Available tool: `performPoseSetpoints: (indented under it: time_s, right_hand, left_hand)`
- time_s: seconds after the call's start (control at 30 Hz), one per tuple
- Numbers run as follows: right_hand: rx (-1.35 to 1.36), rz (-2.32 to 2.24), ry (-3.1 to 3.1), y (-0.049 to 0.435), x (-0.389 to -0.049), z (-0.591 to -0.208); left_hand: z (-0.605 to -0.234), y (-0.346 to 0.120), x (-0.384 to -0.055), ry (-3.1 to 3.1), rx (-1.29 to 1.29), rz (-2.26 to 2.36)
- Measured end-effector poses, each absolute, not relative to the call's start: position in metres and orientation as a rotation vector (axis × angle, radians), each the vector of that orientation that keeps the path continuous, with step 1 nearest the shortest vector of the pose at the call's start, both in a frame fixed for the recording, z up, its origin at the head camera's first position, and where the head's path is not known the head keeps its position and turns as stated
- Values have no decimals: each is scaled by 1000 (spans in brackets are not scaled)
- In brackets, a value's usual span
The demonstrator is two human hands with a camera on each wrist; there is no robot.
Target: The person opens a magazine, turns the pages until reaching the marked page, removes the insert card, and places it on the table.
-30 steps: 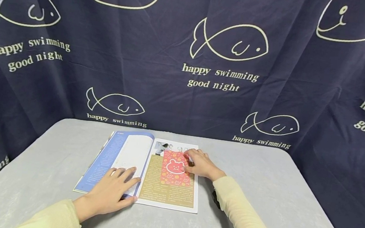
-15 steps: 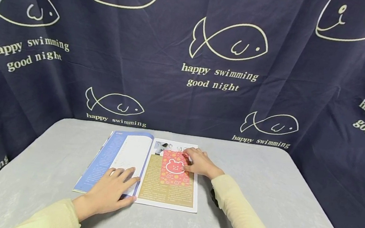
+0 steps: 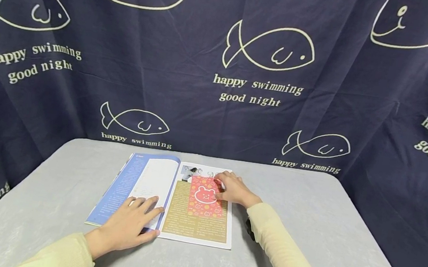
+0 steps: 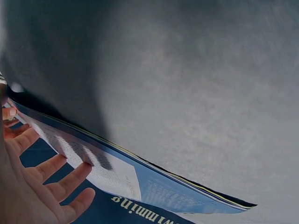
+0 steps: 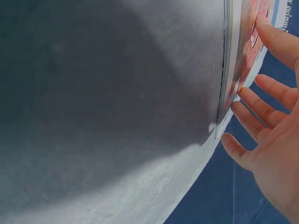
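An open magazine [image 3: 151, 183] lies on the table, with a blue and white left page and a gold text page on the right. On the right page sits a flat red card [image 3: 203, 205] printed with a white-outlined bear face. My left hand [image 3: 127, 223] rests across the lower left page, fingers spread, thumb near the bottom of the spine. My right hand [image 3: 237, 190] touches the card's upper right part, the thumb [image 5: 275, 39] on its face and the other fingers [image 5: 252, 105] extended by the page edge. Under the right hand, the card's upper right corner is hidden.
The grey table [image 3: 298, 233] carries the magazine near its middle. A dark blue curtain [image 3: 192, 117] with fish drawings and lettering stands behind the table and at both sides. Pale sleeves [image 3: 279, 253] cover both forearms.
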State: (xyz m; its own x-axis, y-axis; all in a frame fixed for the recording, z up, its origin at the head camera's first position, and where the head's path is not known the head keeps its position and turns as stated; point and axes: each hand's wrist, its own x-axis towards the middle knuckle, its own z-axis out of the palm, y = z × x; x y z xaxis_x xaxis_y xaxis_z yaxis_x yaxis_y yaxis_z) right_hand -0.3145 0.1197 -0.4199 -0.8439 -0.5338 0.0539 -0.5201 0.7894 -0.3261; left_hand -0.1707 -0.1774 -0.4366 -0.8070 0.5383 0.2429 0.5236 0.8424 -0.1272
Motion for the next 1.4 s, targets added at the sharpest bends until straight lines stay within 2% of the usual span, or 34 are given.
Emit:
performPoseSetpoints:
  time_s: [0.5,1.4]
  right_hand:
    - [-819,-430,2934,115,-319,-420]
    - [-739,-571,2885,113,-318,-416]
  left_hand:
    - [-437,-177,-170,-2724,-820,79]
    - [-442,-178,-171,-2701,-828,79]
